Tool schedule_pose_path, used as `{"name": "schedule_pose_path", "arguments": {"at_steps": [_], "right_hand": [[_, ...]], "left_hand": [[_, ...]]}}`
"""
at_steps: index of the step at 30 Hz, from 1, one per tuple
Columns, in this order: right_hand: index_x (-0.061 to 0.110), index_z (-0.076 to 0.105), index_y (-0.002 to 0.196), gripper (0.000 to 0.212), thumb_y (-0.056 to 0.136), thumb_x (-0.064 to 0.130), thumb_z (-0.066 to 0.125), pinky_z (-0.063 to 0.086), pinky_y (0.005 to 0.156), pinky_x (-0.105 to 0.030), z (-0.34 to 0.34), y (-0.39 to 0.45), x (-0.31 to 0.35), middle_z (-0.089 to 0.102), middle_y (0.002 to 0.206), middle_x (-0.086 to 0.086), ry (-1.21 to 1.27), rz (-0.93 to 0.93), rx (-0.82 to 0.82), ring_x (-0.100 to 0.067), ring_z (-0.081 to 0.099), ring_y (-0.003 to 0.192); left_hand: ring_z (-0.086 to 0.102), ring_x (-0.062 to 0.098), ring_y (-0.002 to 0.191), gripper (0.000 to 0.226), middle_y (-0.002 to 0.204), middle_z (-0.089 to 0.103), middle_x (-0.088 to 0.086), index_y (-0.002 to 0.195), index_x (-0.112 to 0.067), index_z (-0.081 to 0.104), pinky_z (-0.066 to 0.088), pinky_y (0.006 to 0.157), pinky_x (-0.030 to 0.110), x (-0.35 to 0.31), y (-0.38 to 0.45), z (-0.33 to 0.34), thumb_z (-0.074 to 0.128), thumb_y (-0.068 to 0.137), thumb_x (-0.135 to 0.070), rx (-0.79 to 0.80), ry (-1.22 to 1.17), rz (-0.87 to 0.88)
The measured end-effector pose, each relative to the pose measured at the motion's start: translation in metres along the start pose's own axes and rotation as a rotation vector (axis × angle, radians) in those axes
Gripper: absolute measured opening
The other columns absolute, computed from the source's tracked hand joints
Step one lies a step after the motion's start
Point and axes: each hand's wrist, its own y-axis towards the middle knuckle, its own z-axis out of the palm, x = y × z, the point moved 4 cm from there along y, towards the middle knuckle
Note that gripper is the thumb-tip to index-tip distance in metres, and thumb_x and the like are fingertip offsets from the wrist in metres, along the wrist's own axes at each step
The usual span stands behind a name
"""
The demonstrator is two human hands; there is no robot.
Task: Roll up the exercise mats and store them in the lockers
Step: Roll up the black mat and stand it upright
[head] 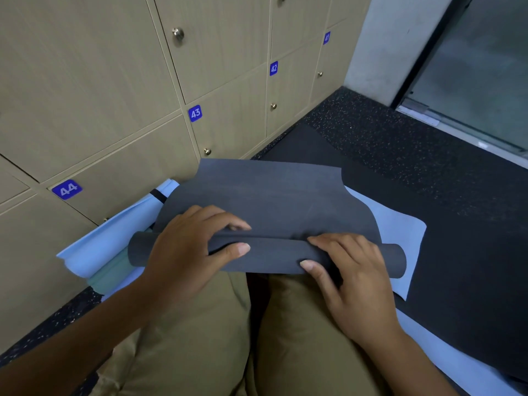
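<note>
Where the locker doors (120,81) carried blue number plates, the readable figures were 44 (67,189), 43 (195,113), 42 (273,68) and 41 (327,38), running from lower left to upper right; all visible doors stood closed, each with a small round metal knob (178,33). A dark grey mat (274,201) lay across the person's knees, its near end wound into a narrow roll (274,252) and its free end lifted toward the lockers, with the far edge just short of door 43. The left hand (188,247) gripped the left part of the roll, fingers curled over the top and thumb laid along the near face. The right hand (351,270) gripped the right part in the same way, fingertips on the seam where the flat sheet met the roll, thumb beneath on the near side. Both roll ends projected past the hands. Beneath the grey mat lay a light blue mat (397,227), its corner exposed to the right. At left, against the base of door 44, rested a rolled light blue mat (114,235) with a black strap (159,195), and a green mat (114,274) showed just beside it. A black mat (457,295) covered the floor at right. Speckled dark flooring (394,138) extended toward a glass door (480,67) at upper right.
</note>
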Motion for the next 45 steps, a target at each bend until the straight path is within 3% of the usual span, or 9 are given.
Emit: {"name": "schedule_pose_path", "arguments": {"at_steps": [4, 10, 17, 23, 29, 34, 37, 40, 45], "right_hand": [[0.023, 0.073, 0.114, 0.043, 0.103, 0.054, 0.045, 0.042, 0.087, -0.033, -0.003, 0.011, -0.003, 0.067, 0.108, 0.013, -0.021, -0.002, 0.046, -0.014, 0.058, 0.098], [0.030, 0.070, 0.102, 0.041, 0.101, 0.058, 0.040, 0.047, 0.079, -0.037, -0.003, 0.031, -0.011, 0.066, 0.098, 0.019, 0.010, 0.038, 0.136, -0.011, 0.058, 0.090], [0.030, 0.069, 0.105, 0.037, 0.102, 0.054, 0.041, 0.046, 0.080, -0.036, 0.002, 0.046, -0.014, 0.064, 0.100, 0.019, -0.006, 0.009, 0.128, -0.011, 0.056, 0.091], [0.019, 0.069, 0.113, 0.033, 0.099, 0.046, 0.056, 0.043, 0.091, -0.035, -0.001, 0.038, -0.009, 0.065, 0.110, 0.009, -0.095, -0.104, 0.027, -0.018, 0.057, 0.099], [0.020, 0.069, 0.116, 0.036, 0.101, 0.048, 0.051, 0.042, 0.094, -0.034, 0.012, 0.042, -0.015, 0.068, 0.107, 0.009, -0.089, -0.055, 0.014, -0.018, 0.061, 0.099], [0.024, 0.068, 0.109, 0.038, 0.105, 0.048, 0.039, 0.040, 0.082, -0.033, 0.016, 0.057, -0.021, 0.068, 0.097, 0.011, -0.113, -0.032, 0.038, -0.016, 0.061, 0.090], [0.028, 0.067, 0.100, 0.041, 0.105, 0.049, 0.033, 0.042, 0.077, -0.035, 0.020, 0.072, -0.025, 0.068, 0.089, 0.013, -0.102, -0.003, 0.087, -0.014, 0.061, 0.084], [0.030, 0.066, 0.095, 0.047, 0.104, 0.052, 0.026, 0.041, 0.080, -0.037, 0.025, 0.085, -0.033, 0.065, 0.082, 0.014, -0.087, 0.035, 0.150, -0.016, 0.054, 0.087], [0.025, 0.071, 0.096, 0.060, 0.101, 0.059, 0.022, 0.038, 0.086, -0.035, 0.034, 0.101, -0.041, 0.058, 0.094, 0.011, -0.099, 0.033, 0.194, -0.019, 0.051, 0.098]], "left_hand": [[0.058, 0.012, 0.097, 0.033, 0.100, 0.063, -0.018, 0.106, -0.030, 0.073, 0.045, 0.083, 0.035, -0.008, -0.011, 0.002, 0.050, 0.097, -0.052, -0.104, 0.134, 0.146], [0.058, 0.019, 0.107, 0.061, 0.115, 0.062, -0.009, 0.129, -0.020, 0.067, 0.042, 0.090, 0.031, -0.001, -0.019, 0.018, 0.051, 0.092, -0.065, -0.047, 0.315, 0.197], [0.055, 0.008, 0.094, 0.050, 0.105, 0.062, -0.020, 0.116, -0.031, 0.069, 0.044, 0.078, 0.031, 0.004, 0.005, 0.015, 0.046, 0.092, -0.068, 0.026, 0.224, 0.158], [0.050, 0.002, 0.093, 0.057, 0.095, 0.061, -0.021, 0.106, -0.038, 0.068, 0.037, 0.082, 0.029, 0.015, 0.029, 0.010, 0.035, 0.084, -0.079, 0.159, 0.128, 0.040], [0.051, -0.001, 0.102, 0.058, 0.105, 0.052, -0.018, 0.096, -0.040, 0.066, 0.043, 0.092, 0.031, 0.022, 0.049, 0.009, 0.033, 0.075, -0.084, 0.314, 0.041, -0.049], [0.053, -0.002, 0.097, 0.027, 0.098, 0.059, -0.021, 0.104, -0.041, 0.068, 0.039, 0.078, 0.020, 0.013, 0.055, 0.004, 0.069, 0.082, -0.058, 0.080, -0.119, -0.032], [0.055, 0.005, 0.089, 0.009, 0.092, 0.063, -0.019, 0.096, -0.034, 0.073, 0.043, 0.077, 0.028, 0.002, 0.053, 0.006, 0.066, 0.093, -0.037, -0.112, 0.020, 0.085], [0.059, 0.013, 0.093, 0.024, 0.102, 0.067, -0.015, 0.108, -0.026, 0.076, 0.047, 0.079, 0.035, 0.003, 0.044, 0.018, 0.058, 0.097, -0.036, -0.222, 0.205, 0.202], [0.058, 0.019, 0.115, 0.067, 0.126, 0.063, -0.006, 0.136, -0.016, 0.064, 0.046, 0.100, 0.035, 0.012, 0.034, 0.034, 0.061, 0.088, -0.062, -0.146, 0.275, 0.229]]}}
